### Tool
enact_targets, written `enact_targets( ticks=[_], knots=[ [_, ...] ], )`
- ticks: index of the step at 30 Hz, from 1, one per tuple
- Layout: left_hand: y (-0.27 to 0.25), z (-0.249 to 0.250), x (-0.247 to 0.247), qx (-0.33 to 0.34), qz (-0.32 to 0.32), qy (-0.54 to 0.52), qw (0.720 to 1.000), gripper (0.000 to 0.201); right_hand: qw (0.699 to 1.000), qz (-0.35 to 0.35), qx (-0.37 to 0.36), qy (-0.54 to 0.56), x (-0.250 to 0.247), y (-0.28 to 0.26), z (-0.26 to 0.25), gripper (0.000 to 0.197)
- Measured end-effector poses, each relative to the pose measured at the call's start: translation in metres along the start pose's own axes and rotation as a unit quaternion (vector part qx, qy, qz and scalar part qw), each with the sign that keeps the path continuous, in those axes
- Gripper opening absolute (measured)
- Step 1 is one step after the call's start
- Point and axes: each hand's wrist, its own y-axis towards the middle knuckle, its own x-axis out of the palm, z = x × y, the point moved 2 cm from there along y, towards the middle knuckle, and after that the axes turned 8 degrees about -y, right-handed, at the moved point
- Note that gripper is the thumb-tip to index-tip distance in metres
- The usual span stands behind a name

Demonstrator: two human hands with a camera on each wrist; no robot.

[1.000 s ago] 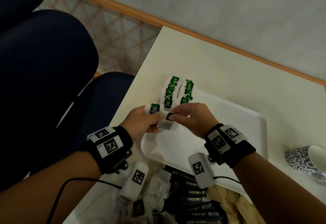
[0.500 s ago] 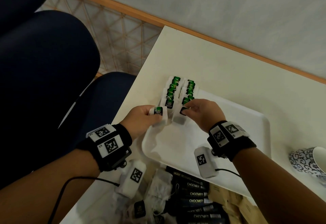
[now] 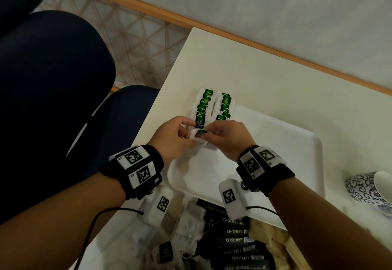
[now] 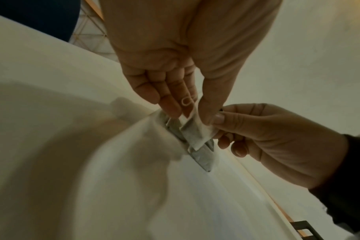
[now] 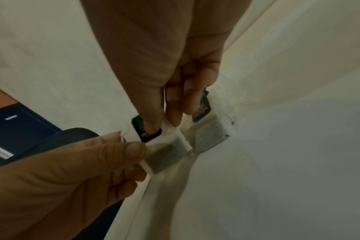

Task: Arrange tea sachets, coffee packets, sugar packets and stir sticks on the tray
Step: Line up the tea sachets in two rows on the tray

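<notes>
Both hands meet over the far left corner of the white tray, holding one tea sachet between them. The left hand pinches the sachet's near edge between thumb and fingertips; the right hand pinches its green-and-black tag with thumb on top and fingers beneath. The sachet hangs just above the tray, at the near end of two rows of sachets that lie overlapped with green tags showing and run from the tray's far left corner out over its rim. On the table near the tray's near edge lies a heap of loose sachets, dark packets printed CHOCMET, and tan packets to their right. A patterned cup lies on its side at the right.
</notes>
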Motion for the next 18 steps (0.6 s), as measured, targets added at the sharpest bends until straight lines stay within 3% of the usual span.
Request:
enact_targets(
  ticks=[5,9,12,15,18],
  knots=[
    [0.012,0.002,-0.006,-0.009,0.034,0.055,0.998,0.055,0.999,0.043,0.022,0.004,-0.002,0.012,0.004,0.011],
    [0.021,0.001,-0.005,-0.039,0.021,0.115,0.992,0.084,0.996,0.094,0.000,-0.009,-0.004,0.004,0.013,0.008],
    [0.025,0.002,-0.003,-0.042,0.005,0.157,0.987,0.097,0.997,0.049,-0.058,-0.007,0.002,-0.015,0.018,0.006],
    [0.029,0.002,-0.003,-0.036,-0.001,0.201,0.979,0.098,0.992,-0.017,-0.119,-0.047,0.014,-0.032,0.023,0.008],
    [0.031,0.002,-0.003,-0.035,-0.002,0.219,0.975,0.095,0.989,-0.019,-0.136,-0.057,0.021,-0.032,0.027,0.010]
  ],
)
